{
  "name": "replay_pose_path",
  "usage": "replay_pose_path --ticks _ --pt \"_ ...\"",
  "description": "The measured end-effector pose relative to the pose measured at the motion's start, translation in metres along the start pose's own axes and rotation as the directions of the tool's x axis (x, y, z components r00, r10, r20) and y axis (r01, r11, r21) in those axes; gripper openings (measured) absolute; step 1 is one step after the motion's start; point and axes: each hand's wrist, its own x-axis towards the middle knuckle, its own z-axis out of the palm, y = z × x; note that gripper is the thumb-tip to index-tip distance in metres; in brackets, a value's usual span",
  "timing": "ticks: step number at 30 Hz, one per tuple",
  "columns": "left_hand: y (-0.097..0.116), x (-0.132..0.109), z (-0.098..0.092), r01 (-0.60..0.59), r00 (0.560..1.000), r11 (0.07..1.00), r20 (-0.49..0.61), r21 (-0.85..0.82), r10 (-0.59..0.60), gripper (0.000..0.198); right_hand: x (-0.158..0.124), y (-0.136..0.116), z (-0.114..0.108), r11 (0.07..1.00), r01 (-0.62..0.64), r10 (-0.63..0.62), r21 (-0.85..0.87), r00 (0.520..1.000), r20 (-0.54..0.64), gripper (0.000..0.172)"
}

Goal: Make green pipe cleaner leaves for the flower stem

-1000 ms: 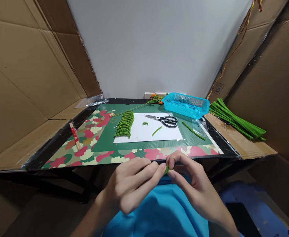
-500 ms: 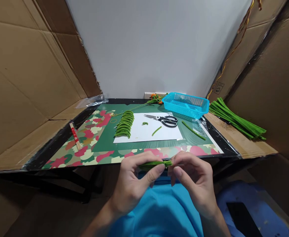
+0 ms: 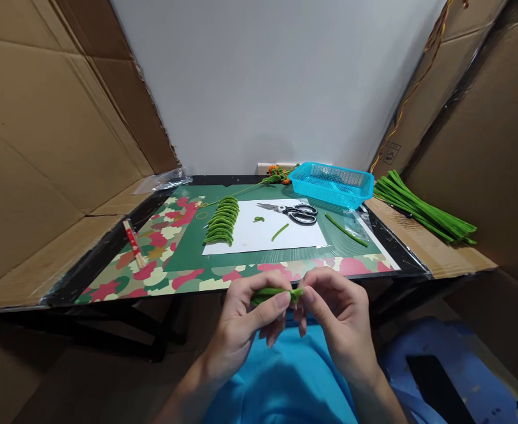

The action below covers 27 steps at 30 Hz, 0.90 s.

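Both my hands meet just in front of the table's near edge, over my blue lap. My left hand pinches a short folded green pipe-cleaner piece between thumb and fingers. My right hand pinches the right end of the same piece with its fingertips. On the white sheet lies a row of several finished curved green pieces, two small green scraps and black-handled scissors.
A turquoise basket stands at the back right, with a bundle of long green pipe cleaners on cardboard beyond it. A single green stem lies beside the sheet. Chopsticks lie at the left on the camouflage mat. Cardboard walls rise on both sides.
My hands have risen slightly toward the table edge and turned the green piece, which now shows as a longer strip between both pinches.
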Motion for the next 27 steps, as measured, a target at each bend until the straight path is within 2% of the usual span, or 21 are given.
replay_pose_path --ticks 2,4,8,13,17,19,23,27 --pt "0.002 0.000 -0.001 0.044 0.996 0.996 0.084 -0.078 -0.037 0.020 0.001 0.001 0.000 0.997 -0.039 0.036 0.069 0.998 0.041 0.018" --pt "0.006 0.000 -0.001 0.102 0.988 0.993 0.124 -0.060 -0.094 0.021 0.002 -0.001 -0.002 0.996 -0.050 0.047 0.069 0.998 0.050 0.019" --pt "0.015 -0.002 0.005 0.185 0.979 0.964 0.046 0.191 -0.197 0.022 0.004 -0.006 -0.010 0.997 -0.012 0.013 -0.080 1.000 0.009 0.018" --pt "0.014 -0.001 0.006 0.147 0.989 0.922 -0.050 0.357 -0.139 0.029 0.002 -0.010 -0.017 0.954 0.096 -0.100 -0.284 0.995 0.004 0.009" --pt "0.012 0.003 0.002 0.094 0.994 0.896 -0.084 0.435 -0.063 0.026 0.000 -0.011 -0.016 0.835 0.223 -0.252 -0.503 0.968 0.010 0.004" --pt "0.013 0.004 0.002 0.066 0.995 0.893 -0.096 0.446 -0.026 0.025 0.001 -0.012 -0.015 0.785 0.254 -0.290 -0.565 0.957 0.028 0.005" --pt "0.016 0.004 0.003 0.037 0.993 0.892 -0.115 0.451 0.017 0.024 0.004 -0.010 -0.014 0.807 0.248 -0.264 -0.536 0.963 0.047 0.006" --pt "0.019 0.004 0.003 0.038 0.996 0.890 -0.089 0.455 0.003 0.023 0.008 -0.005 -0.014 0.857 0.255 -0.256 -0.448 0.965 0.059 0.007"
